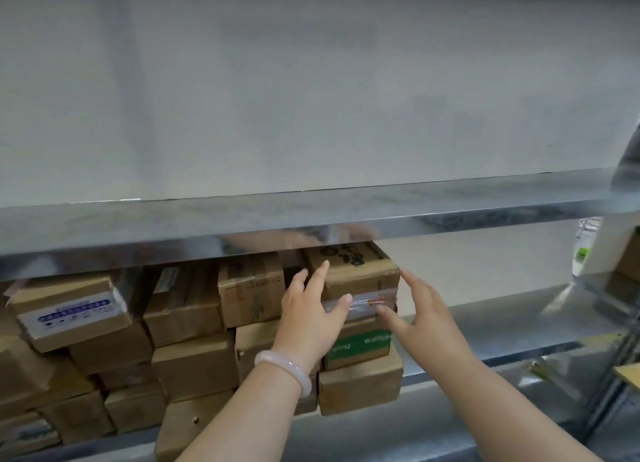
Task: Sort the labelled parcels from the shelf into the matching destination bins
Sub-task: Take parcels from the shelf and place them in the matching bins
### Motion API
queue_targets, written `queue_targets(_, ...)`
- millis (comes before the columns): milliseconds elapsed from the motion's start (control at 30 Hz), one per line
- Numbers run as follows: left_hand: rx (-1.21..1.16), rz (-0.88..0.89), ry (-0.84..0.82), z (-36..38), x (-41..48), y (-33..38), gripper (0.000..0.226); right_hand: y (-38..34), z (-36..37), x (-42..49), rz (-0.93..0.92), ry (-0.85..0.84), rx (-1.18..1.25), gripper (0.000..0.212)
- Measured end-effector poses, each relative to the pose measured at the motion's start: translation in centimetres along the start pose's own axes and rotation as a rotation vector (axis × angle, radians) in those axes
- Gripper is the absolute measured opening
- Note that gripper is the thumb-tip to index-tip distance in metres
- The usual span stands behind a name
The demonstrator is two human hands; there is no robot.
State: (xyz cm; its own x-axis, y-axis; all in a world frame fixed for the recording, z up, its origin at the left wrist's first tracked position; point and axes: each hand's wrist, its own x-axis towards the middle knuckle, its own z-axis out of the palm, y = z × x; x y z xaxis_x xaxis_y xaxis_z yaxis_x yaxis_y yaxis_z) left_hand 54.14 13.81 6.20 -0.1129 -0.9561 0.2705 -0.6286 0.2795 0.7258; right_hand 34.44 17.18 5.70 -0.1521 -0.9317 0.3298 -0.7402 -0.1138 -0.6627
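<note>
Both hands at top box of rt stack, lower shelf.

Left hand [308,318] w/ pale bangle [284,366] lies on the taped box [360,281]'s left front, fingers [320,274] spread, thumb on the clear tape. Right hand [420,314] just rt of the box, fingers loosely spread, thumb touching its taped front; not gripping. Box sits atop a green-printed box [360,347], under the metal shelf edge [311,219]. More cardboard parcels [187,323] stacked left of it. No bins visible.
</note>
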Motion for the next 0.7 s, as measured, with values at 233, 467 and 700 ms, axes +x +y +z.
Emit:
queue_targets(233,0.023,-0.043,-0.020,1.6,3.7,-0.9,0.063,1.6,1.4,1.9,0.090,0.060,0.130,0.076)
queue_targets(467,-0.015,0.103,0.099,1.3,1.5,-1.1,0.048,2.9,0.3,1.9,0.194,0.046,0.341,0.058)
queue_targets(700,-0.048,0.169,0.174,2.1,-5.1,0.8,0.052,3.8,-2.3,0.4,0.484,-0.217,0.782,0.056)
